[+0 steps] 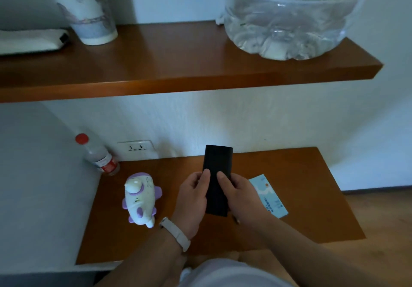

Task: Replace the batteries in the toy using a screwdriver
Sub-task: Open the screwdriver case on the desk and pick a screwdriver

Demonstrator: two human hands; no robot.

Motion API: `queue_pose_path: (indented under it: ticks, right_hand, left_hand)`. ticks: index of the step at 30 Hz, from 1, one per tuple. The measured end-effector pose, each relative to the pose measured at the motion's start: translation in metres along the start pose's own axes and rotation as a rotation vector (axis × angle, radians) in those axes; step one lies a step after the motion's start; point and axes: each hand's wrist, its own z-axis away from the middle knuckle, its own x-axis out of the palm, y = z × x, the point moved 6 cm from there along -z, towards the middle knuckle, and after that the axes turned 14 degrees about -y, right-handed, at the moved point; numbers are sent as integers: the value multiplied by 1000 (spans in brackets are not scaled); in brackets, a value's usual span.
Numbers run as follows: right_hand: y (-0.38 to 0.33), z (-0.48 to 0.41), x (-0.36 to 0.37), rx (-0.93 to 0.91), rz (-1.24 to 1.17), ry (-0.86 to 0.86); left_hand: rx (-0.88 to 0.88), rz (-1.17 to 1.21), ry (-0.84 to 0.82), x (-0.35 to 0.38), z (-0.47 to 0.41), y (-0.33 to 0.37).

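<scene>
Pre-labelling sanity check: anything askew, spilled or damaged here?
Nothing spilled or damaged. Only the red-capped bottle in the back-left corner looks tilted, possibly just wide-angle distortion. Left hand and right hand grip a black box; the toy sits beside them.

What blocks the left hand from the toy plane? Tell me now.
Nothing visible lies between the left hand and the toy plane; only bare tabletop separates them. But that hand and the right hand both grip a black case, so neither is free.
</scene>
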Motion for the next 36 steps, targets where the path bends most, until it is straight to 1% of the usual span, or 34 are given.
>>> queue_pose_path:
  ticks: [4, 9, 18, 21, 25, 27, 30, 32, 36]
  right_hand:
    - [-7, 5, -1, -48, 0, -28]
    - [-16, 8, -2, -116, -7, -122]
    - [-10, 3, -10, -130, 70, -281]
    - [-8, -1, -12, -136, 96, -253]
    - [-13, -3, -22, -166, 125, -161]
    - [-16, -3, -28, -190, 115, -141]
    - [-18, -4, -33, -211, 127, -191]
    - [-19, -4, -36, -230, 166, -226]
    - [-20, -4, -46, -246, 165, -276]
  left_hand:
    - [5, -15, 20, 3, 5, 4]
    - [-3, 34, 24, 9, 12, 6]
    - [8, 50, 97, 15, 17, 1]
    - [19, 32, 115, 18, 19, 1]
    - [41, -28, 137, 26, 18, 3]
    - [43, -15, 136, 32, 17, 5]
    - [43, 43, 143, 40, 15, 13]
    - [58, 11, 177, 41, 12, 20]
    - [78, -23, 216, 49, 6, 23]
